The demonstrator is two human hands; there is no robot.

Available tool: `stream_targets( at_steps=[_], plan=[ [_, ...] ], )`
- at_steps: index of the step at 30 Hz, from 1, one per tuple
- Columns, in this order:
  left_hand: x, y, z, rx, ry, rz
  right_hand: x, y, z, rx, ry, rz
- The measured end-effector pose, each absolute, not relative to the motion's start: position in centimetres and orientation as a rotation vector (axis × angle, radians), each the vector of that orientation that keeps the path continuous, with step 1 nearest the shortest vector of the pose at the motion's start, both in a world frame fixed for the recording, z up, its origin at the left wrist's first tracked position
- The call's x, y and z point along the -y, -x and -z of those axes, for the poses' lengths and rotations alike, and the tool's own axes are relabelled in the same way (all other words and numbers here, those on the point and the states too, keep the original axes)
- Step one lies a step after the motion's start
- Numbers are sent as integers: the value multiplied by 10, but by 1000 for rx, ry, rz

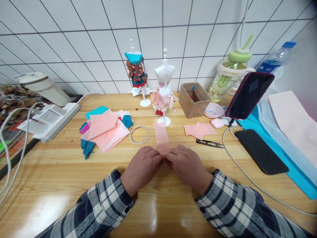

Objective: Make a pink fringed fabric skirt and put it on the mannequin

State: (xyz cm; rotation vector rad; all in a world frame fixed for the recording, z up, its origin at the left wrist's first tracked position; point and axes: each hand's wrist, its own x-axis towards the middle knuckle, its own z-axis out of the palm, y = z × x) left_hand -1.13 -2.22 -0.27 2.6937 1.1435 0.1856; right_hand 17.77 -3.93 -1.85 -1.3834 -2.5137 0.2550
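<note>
My left hand (145, 168) and my right hand (186, 165) meet at the near end of a strip of pink crepe paper (161, 137). Both hands pinch that end, fingertips close together; the exact fold under them is hidden. The strip runs away from me, its far end touching the base of a white mini dress form (164, 74), which wears a pleated pink paper skirt (161, 100). To the right lie more pink paper pieces (200, 130) with jagged edges and black thread snips (209, 143). A white ring (140, 135) lies left of the strip.
Pink and teal paper sheets (104, 127) are piled at left. Behind stand a dressed mini form (135, 71), a cardboard box (194, 102) and a green-lidded bottle (229, 74). At right are a propped phone (250, 94), a flat phone (261, 150) and a white cable (244, 172).
</note>
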Motion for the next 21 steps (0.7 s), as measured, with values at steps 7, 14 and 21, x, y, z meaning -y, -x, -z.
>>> stream_targets(
  at_steps=[7,14,21],
  plan=[
    [22,10,4,-1182,-2669,-207,39,-177,19,2501,1408,-250],
    [22,10,2,-1141,-2696,-210,39,-177,19,2526,1348,-212],
    [22,11,8,-1192,-2682,-254,39,-177,20,2472,1378,-248]
  ],
)
